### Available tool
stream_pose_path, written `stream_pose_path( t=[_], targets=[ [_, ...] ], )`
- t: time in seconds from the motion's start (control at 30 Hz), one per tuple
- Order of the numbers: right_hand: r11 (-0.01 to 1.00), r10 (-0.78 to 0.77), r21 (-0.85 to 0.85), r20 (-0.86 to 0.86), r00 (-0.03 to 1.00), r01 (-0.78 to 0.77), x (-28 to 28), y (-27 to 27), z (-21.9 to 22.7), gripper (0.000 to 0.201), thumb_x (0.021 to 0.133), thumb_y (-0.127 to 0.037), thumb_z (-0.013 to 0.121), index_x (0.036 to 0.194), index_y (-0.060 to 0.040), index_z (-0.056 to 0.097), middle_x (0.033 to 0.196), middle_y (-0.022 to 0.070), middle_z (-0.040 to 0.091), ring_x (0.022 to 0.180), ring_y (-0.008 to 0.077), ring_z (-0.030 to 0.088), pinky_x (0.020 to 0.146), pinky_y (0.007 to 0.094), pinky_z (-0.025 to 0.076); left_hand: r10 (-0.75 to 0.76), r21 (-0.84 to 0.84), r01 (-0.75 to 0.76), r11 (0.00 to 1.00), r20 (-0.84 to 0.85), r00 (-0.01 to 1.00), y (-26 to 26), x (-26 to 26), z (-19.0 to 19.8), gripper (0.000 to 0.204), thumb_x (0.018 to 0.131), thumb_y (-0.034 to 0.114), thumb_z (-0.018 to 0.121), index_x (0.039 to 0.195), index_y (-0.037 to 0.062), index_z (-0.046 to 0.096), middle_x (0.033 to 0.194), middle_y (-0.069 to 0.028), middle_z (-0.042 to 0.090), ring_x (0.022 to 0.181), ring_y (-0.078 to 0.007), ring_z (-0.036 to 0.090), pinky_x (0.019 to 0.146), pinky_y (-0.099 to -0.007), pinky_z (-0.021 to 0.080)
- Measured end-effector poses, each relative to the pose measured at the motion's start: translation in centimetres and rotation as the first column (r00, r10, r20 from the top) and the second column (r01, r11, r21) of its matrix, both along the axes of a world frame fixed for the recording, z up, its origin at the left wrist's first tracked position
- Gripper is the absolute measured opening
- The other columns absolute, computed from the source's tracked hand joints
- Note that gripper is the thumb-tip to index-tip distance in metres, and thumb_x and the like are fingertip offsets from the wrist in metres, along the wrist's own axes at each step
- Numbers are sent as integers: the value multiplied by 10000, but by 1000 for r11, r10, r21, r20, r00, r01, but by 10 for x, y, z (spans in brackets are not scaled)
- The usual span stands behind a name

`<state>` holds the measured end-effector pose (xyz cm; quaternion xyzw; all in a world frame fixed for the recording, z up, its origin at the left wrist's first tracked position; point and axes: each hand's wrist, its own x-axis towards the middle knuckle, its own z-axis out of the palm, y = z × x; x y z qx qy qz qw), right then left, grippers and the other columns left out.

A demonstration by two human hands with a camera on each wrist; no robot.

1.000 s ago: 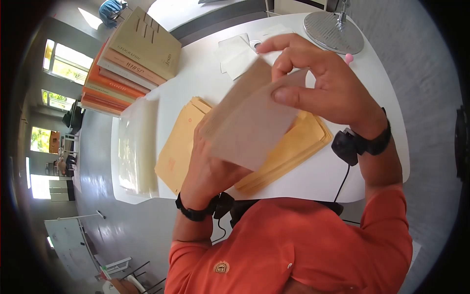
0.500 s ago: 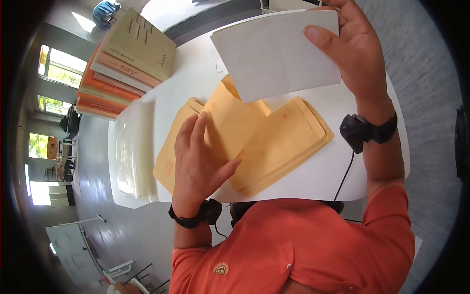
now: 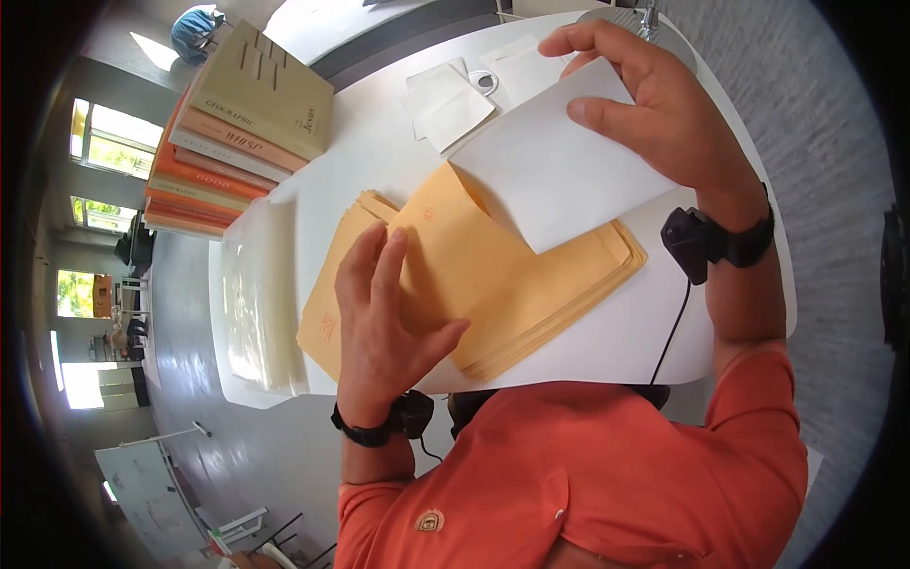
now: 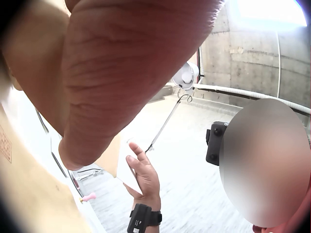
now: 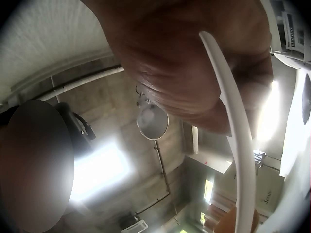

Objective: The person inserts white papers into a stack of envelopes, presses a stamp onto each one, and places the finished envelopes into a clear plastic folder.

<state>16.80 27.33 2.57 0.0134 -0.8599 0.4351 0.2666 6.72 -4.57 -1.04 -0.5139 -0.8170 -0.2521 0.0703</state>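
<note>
In the head view, my right hand (image 3: 654, 114) pinches folded white paper (image 3: 578, 156), thumb on top and fingers behind. The paper's left edge lies along the gaping mouth of a yellow-brown envelope (image 3: 464, 261). My left hand (image 3: 384, 327) rests on that envelope's left part, fingers and thumb spread. Below it lies a stack of similar envelopes (image 3: 616, 258), and another pile (image 3: 327, 303) shows left of the hand. In the right wrist view the white paper (image 5: 235, 116) appears edge-on, as a thick curved strip against the right hand (image 5: 180, 63).
Upright books (image 3: 237, 133) stand at the table's back left, with clear plastic sleeves (image 3: 261, 294) in front. Loose white papers (image 3: 450, 104) and a white ring-shaped item (image 3: 484, 82) lie behind the envelopes. A round metal base (image 3: 678, 43) stands at the back right.
My right hand lifted the white paper up and away to the back right, then brought it down to the envelope's mouth. The left hand let go of the paper and settled on the envelope.
</note>
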Motion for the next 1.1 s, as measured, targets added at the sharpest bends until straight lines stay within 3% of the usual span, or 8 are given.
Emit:
stream_pose_path(
  t=[0.13,0.2,0.3,0.43,0.7,0.9,0.97,1.1],
  targets=[
    [986,105,-139,110,988,-90,1,-9,5,421,896,1,620,1309,-66,575,1166,54,597,1102,132,584,956,260,473,-35,-29,36,999,10,999,3,3,-3,1104,540,169,934,1501,98,396,1478,-240,401,1329,-425,427,1076,-527,379],
    [992,112,51,62,992,-116,-7,-14,-8,426,898,-11,627,1317,-48,563,1182,56,598,1130,150,570,982,264,451,-49,-33,50,998,27,998,6,5,-4,1099,547,177,935,1501,94,396,1481,-242,397,1328,-427,427,1076,-529,378],
    [996,87,19,-37,996,-86,-14,-27,-20,449,910,-16,628,1348,-22,530,1189,67,600,1126,160,554,1009,273,431,-51,-26,52,998,29,998,8,5,-4,1090,562,197,937,1501,85,396,1485,-246,389,1332,-432,423,1080,-531,377],
    [914,52,-403,7,999,-45,-11,-26,-11,394,866,-76,679,1231,36,583,835,63,632,731,120,584,684,259,488,15,-28,-15,999,17,1000,4,3,-3,1076,580,226,938,1498,71,397,1489,-250,380,1348,-439,408,1092,-530,372],
    [991,44,-129,65,997,-36,-5,-47,-9,226,896,-20,660,1114,-31,599,839,5,624,688,38,517,630,218,442,9,-56,-9,998,7,1000,8,6,1,1057,586,237,938,1486,73,407,1483,-250,379,1352,-440,404,1096,-529,371],
    [994,90,-65,53,995,-87,-11,-53,-16,106,870,-29,671,935,-22,587,753,34,611,649,93,537,626,252,452,4,-65,-4,998,-4,1000,10,9,3,1056,586,236,937,1486,74,408,1474,-251,388,1342,-438,412,1089,-528,373],
    [987,107,-126,80,991,-97,-11,-55,-15,72,839,-63,642,864,-7,604,760,142,678,711,302,682,676,367,527,-1,-66,0,998,-10,1000,12,10,4,1056,586,234,937,1486,75,409,1471,-252,391,1340,-436,415,1087,-527,374],
    [983,124,-144,73,990,-112,-11,-55,-16,59,832,-54,633,854,-7,603,739,137,672,694,295,678,665,366,522,-7,-69,6,998,-7,1000,14,11,5,1055,588,236,936,1486,72,408,1468,-254,394,1335,-431,422,1085,-525,374]
  ],
)
